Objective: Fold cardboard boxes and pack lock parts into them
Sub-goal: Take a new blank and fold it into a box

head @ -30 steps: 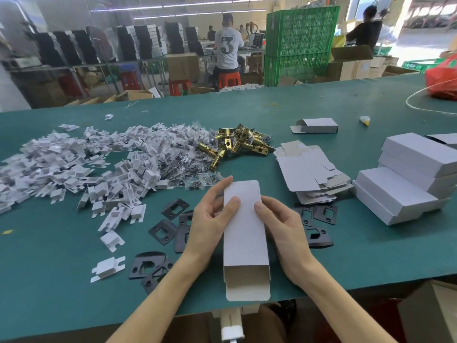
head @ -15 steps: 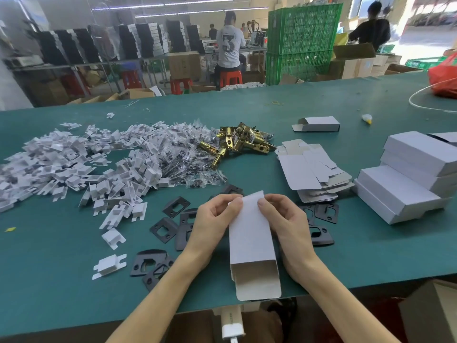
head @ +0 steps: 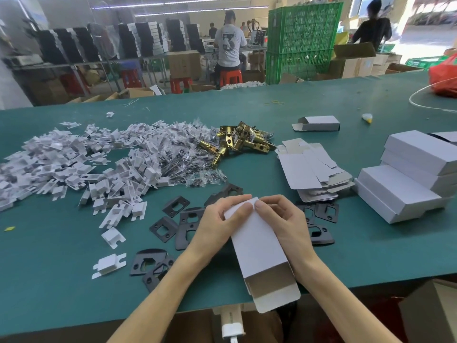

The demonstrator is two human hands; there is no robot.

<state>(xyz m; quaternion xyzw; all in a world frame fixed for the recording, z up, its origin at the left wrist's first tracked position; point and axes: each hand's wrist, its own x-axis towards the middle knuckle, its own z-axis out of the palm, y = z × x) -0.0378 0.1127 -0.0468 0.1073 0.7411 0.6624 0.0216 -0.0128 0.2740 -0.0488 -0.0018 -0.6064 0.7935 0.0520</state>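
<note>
from the head view, both of my hands have moved up to the far end of the box point(head: 257, 248). the left hand point(head: 217, 226) and the right hand point(head: 284, 226) each curl round that end and pinch it, thumbs on top with their tips almost meeting. a second ago they lay lower along the box's sides, my left thumb stretched across its top face, so i judge the far flap is now being tucked shut. that would leave one closed end, which the box needs before parts go in.

the box has also swung: its far end now points a little left, and its near end, open with the flap hanging out, sticks out past the front edge of the surface point(head: 61, 280). earlier it lay straighter.

nothing else has shifted. the black plates point(head: 163, 227) lie beside and under my wrists, the brass latches point(head: 237, 142) sit further back, the white inserts point(head: 74, 167) spread to the left, the flat blanks point(head: 311, 174) and the finished boxes point(head: 400, 194) are on the right. the box looks empty, so packing is not yet begun.
</note>
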